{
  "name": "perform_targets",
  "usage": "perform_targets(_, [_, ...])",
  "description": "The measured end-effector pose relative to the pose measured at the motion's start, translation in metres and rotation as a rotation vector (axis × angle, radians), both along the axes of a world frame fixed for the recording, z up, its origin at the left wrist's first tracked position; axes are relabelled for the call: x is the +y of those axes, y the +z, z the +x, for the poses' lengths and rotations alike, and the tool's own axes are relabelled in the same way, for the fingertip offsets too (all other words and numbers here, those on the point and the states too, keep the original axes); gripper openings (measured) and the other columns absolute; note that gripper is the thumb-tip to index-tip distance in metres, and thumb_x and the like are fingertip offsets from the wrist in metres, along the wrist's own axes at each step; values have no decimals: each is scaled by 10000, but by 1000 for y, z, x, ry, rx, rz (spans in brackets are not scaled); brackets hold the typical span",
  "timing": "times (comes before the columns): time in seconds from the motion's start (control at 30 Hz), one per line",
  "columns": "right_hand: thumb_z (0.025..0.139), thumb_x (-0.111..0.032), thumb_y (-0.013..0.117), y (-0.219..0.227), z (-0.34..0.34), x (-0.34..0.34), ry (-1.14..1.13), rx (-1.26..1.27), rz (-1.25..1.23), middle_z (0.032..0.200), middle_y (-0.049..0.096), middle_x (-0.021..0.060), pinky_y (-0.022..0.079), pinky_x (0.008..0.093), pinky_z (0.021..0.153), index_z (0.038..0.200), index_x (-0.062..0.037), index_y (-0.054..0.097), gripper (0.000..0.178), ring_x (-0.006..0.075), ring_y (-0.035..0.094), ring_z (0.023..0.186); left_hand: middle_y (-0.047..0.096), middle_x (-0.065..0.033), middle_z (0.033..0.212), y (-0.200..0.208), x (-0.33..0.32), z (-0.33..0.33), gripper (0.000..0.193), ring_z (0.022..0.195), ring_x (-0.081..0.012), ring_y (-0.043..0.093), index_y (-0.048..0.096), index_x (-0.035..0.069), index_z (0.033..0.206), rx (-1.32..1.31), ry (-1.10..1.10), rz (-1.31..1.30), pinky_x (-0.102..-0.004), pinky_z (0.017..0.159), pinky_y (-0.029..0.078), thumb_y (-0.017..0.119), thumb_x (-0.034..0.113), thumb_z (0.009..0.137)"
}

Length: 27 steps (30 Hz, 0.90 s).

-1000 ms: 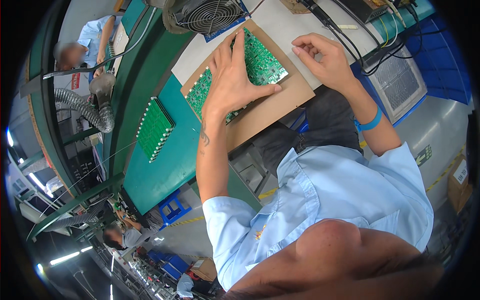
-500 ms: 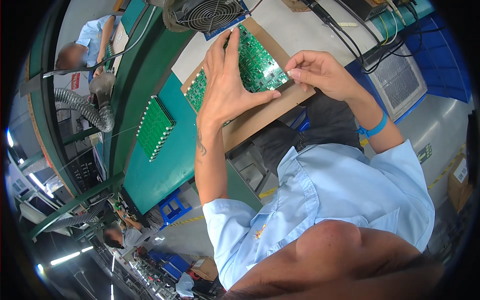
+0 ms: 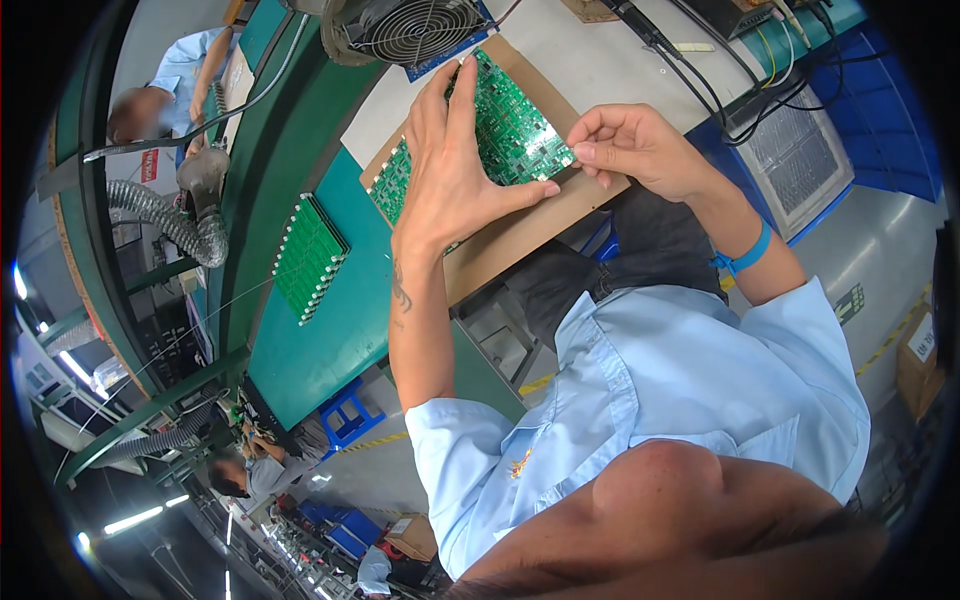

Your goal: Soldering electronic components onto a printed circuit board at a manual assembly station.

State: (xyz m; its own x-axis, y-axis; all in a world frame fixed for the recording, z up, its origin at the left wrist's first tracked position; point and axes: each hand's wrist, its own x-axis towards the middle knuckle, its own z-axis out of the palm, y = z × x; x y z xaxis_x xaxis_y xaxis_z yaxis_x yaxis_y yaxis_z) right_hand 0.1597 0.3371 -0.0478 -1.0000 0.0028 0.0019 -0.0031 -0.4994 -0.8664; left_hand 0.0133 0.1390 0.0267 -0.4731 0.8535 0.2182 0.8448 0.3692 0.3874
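Observation:
A green circuit board (image 3: 515,130), crowded with small parts, lies on a sheet of brown cardboard (image 3: 535,235). Across it spans my left hand (image 3: 445,165), fingertips at the far edge and thumb at the near edge, gripping it. This hand covers the board's middle. At the board's right corner my right hand (image 3: 635,150) is closed in a pinch, thumb and index finger together. Whatever lies between these fingertips is too small to make out. A blue band (image 3: 745,252) circles my right wrist.
Left of me, stacked green boards (image 3: 310,258) with white edge connectors rest on the green tabletop (image 3: 320,335). A round fan (image 3: 425,30) stands beyond the board. Black cables (image 3: 690,65) run at the right. Co-workers sit at the far left.
My right hand has shifted slightly left, its fingertips closer against the board's corner. My left hand and the board have stayed put.

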Motion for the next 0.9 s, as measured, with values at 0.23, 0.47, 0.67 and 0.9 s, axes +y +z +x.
perform_targets(0.23, [1004,-53,680,13,-9,-11,42,39,-75,937,702,84,523,210,642,1085,36,690,121,97,604,732,380,-234,1586,13,-10,-4,1342,1418,-415,415,406,14,1573,-71,-4,39,-515,1192,345,1030,409,453])
perform_targets(0.47, [1005,-36,673,51,-28,-37,-40,170,27,936,687,62,512,198,671,1128,31,675,140,91,597,730,403,-179,1584,36,-44,-30,1345,1394,-373,463,448,21,1555,-251,-28,258,-477,1196,343,1044,383,404])
perform_targets(0.67, [1003,-35,678,66,-44,-59,-11,283,26,969,694,68,522,204,698,1147,29,681,157,96,604,765,415,-145,1583,39,-70,-48,1360,1403,-343,467,442,37,1571,-431,-22,426,-453,1198,334,1045,352,394])
perform_targets(0.9, [970,8,703,76,-58,-68,-45,418,13,1011,711,69,536,208,742,1125,25,705,156,105,627,815,414,-129,1590,40,-78,-51,1369,1416,-321,459,426,46,1588,-427,-26,431,-439,1204,326,1041,336,401])
